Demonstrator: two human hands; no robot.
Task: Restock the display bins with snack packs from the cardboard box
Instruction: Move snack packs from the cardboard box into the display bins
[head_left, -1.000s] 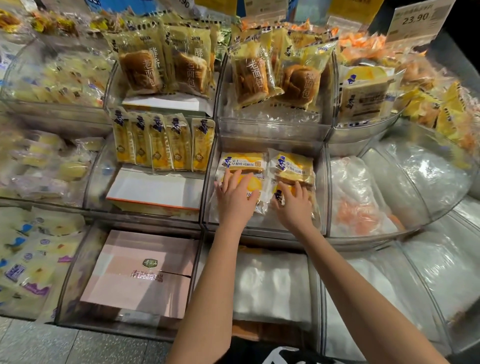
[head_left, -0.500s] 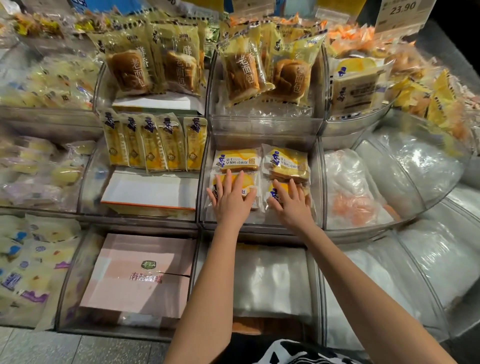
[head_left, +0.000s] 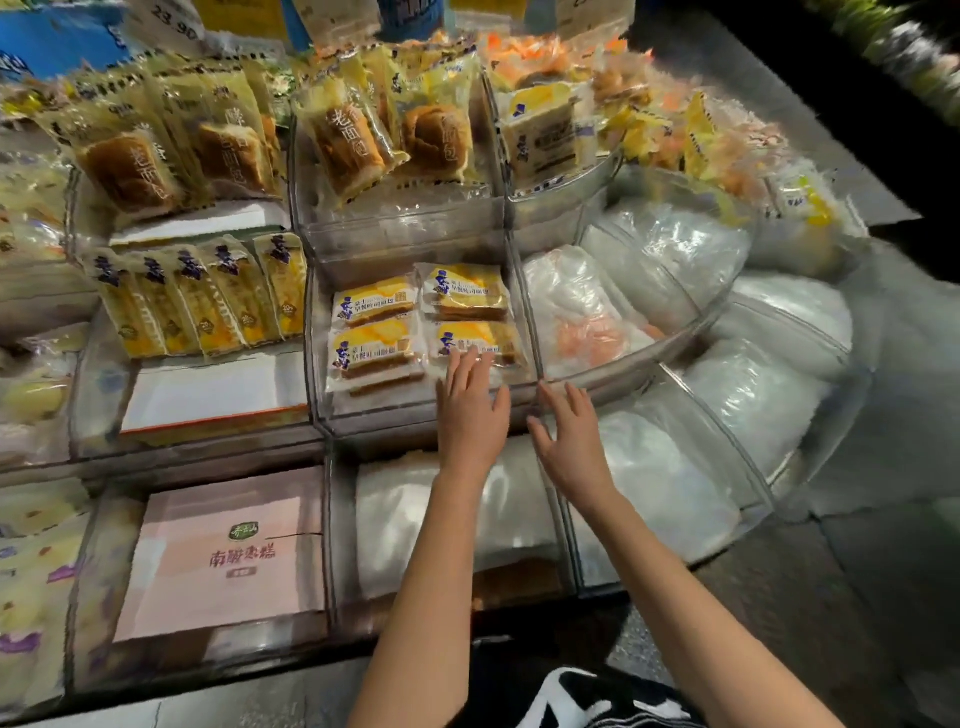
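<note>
We log the clear middle bin (head_left: 384, 413): four snack packs (head_left: 375, 307) lie flat in it, two by two. The front-right pack (head_left: 480, 338) lies at the bin's front right corner.

Left hand (head_left: 471, 415): fingers straight and spread, tips touching that pack, gripping nothing.

Right hand (head_left: 571, 441): splayed flat over the same corner, holding nothing. We cannot tell whether it touches the rim.

Shop, price tag (head_left: 174, 28), clear display bins (head_left: 415, 410), wrapped breads (head_left: 374, 140)
</note>
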